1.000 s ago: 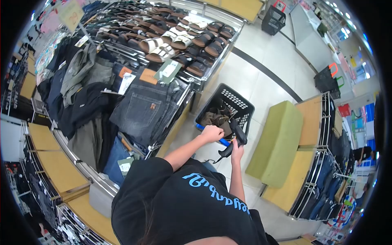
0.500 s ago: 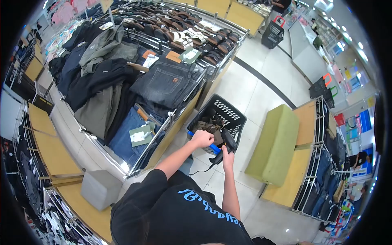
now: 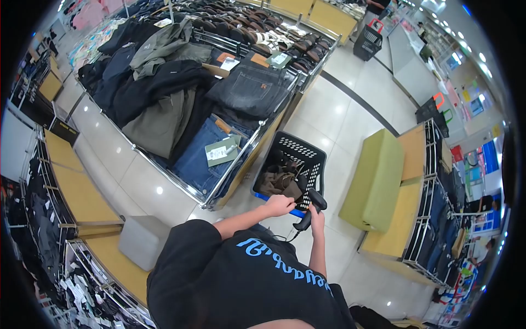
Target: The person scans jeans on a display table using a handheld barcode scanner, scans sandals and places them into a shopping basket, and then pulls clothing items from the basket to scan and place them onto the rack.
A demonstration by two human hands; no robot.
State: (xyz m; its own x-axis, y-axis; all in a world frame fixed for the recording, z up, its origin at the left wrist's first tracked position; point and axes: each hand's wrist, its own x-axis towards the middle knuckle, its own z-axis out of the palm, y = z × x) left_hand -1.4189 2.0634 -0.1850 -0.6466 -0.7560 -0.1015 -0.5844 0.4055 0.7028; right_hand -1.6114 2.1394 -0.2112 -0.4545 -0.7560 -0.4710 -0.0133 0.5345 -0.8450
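The right hand (image 3: pixel 316 214) is holding a black handheld scanner (image 3: pixel 316 199) in its curled fingers. The left hand (image 3: pixel 280 204) is hanging, mostly curled, near the blue edge (image 3: pixel 296 213) of the black basket (image 3: pixel 319 164); whether it is gripping something, I cannot tell. Brown items (image 3: pixel 279 182) are already lying inside this basket. I judge the handling unfinished, since the scanner is being held; how much is remaining stays unclear. Farther out, jeans (image 3: pixel 189 156) are lying on the tabletop (image 3: pixel 170 176).
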